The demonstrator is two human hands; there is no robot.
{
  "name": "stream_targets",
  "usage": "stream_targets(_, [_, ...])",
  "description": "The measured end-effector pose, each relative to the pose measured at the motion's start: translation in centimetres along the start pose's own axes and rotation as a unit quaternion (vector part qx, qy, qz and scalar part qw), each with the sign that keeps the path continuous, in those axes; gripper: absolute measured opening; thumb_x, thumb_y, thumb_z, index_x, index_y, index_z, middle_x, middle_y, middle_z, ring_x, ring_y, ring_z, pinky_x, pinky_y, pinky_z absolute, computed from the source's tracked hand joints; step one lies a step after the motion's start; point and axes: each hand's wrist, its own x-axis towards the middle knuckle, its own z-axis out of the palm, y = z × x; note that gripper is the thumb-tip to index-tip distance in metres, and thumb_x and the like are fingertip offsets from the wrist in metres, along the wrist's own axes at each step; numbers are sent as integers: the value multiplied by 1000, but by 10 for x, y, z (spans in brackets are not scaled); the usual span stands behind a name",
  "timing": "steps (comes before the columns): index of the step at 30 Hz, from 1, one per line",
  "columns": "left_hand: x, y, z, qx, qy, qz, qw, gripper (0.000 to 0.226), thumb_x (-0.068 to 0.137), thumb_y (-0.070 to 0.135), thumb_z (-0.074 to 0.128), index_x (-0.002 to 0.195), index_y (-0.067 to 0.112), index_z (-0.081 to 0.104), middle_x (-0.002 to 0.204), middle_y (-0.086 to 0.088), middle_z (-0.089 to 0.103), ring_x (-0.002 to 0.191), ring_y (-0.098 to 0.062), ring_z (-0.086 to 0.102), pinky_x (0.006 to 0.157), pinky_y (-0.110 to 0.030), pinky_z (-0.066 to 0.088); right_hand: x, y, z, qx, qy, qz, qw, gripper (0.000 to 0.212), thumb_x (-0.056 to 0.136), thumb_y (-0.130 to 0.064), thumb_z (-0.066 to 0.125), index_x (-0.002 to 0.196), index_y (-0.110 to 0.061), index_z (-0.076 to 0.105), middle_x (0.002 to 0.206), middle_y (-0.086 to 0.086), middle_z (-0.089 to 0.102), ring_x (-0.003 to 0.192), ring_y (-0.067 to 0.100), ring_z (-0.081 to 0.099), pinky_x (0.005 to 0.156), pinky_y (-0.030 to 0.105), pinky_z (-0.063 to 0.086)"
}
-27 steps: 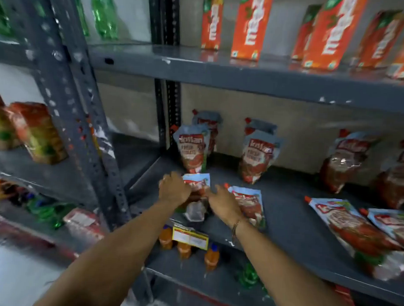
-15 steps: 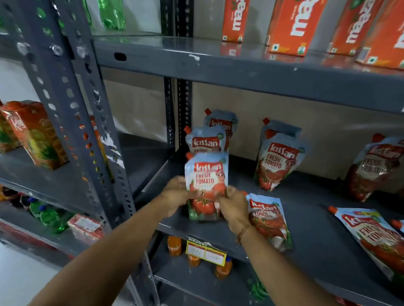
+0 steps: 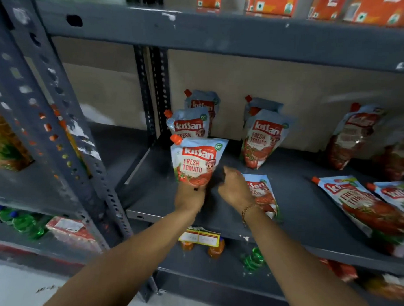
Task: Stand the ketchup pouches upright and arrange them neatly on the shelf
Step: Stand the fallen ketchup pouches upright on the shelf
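My left hand (image 3: 189, 196) grips the bottom of a ketchup pouch (image 3: 197, 160), which stands upright at the left of the grey shelf (image 3: 308, 220). Two more pouches (image 3: 189, 123) stand in a row behind it. My right hand (image 3: 235, 188) hovers just right of the held pouch with fingers loosely curled and nothing in them, above a pouch lying flat (image 3: 262, 194). Another upright pair (image 3: 262, 137) stands further right, and dimmer upright pouches (image 3: 355, 135) lean at the back right. Two flat pouches (image 3: 366, 204) lie on the right.
A perforated grey upright post (image 3: 51, 124) stands at the left. Orange juice cartons (image 3: 270, 4) line the shelf above. A yellow price tag (image 3: 199, 237) hangs on the shelf edge, with small bottles (image 3: 216, 250) on the shelf below. Juice packs (image 3: 4, 143) sit on the neighbouring rack.
The pouch went from lying flat to upright and was moved back onto the shelf. My right hand has let go of it; my left hand still holds its base.
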Motion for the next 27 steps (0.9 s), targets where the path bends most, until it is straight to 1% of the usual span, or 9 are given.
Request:
stream_targets(4, [-9,26,38,-97,-179,-160,966,7,91,12,57,93,5,57,84,-12,60,65,-18,56,53,-26,51,4,41,-37,-154,-25,215,964,49,86,-23,43,132,-5,44,141,20,43,129,39,40,106,45,36])
stream_targets(7, [-14,39,56,-90,-286,-232,926,14,92,14,58,79,10,56,69,-5,62,64,-14,55,48,-23,51,3,58,-53,-75,-92,239,964,39,89,-17,45,124,-1,51,133,20,53,117,31,55,86,31,46])
stream_targets(9, [-15,42,62,-111,-297,-238,918,16,92,5,56,77,9,56,57,-3,66,65,-14,56,44,-23,52,0,60,-58,-17,-52,239,969,34,89,-16,47,119,-1,55,129,19,57,113,30,57,83,30,47])
stream_targets(12, [-6,43,68,-125,-254,-126,951,11,84,-3,63,87,7,62,79,-6,69,77,-17,62,67,-30,53,-4,64,-61,74,84,186,976,23,86,-8,49,105,-1,60,112,19,67,95,25,63,62,24,41])
stream_targets(15, [3,53,65,-121,-188,79,972,24,75,-2,73,81,17,59,85,3,68,79,-11,64,70,-25,51,-4,66,-69,196,200,62,958,29,85,-10,53,114,-11,52,111,8,63,95,15,57,73,23,44])
stream_targets(17, [9,57,64,-113,-162,145,970,32,74,-2,74,81,23,56,90,4,67,83,-12,65,76,-29,53,-3,68,-72,241,213,8,947,35,85,-10,53,119,-17,47,111,0,58,99,11,55,77,21,44])
stream_targets(20, [11,45,70,11,-120,192,974,26,76,7,73,87,19,53,97,-1,66,92,-20,65,84,-39,54,-6,79,-64,281,151,29,947,33,85,-7,48,114,-20,42,111,0,59,102,15,57,76,22,48])
stream_targets(24, [-10,29,92,14,3,129,992,27,77,7,71,91,10,48,97,-11,63,97,-31,63,77,-37,51,-5,98,-66,278,84,38,956,32,82,-6,52,106,-24,41,112,2,61,103,16,59,82,30,53])
stream_targets(27, [-34,39,121,-132,91,-102,982,43,75,17,71,112,0,58,112,-17,65,101,-33,64,80,-41,57,-2,109,-85,217,17,28,976,36,80,-4,51,108,-25,44,110,-1,59,108,19,58,86,29,49])
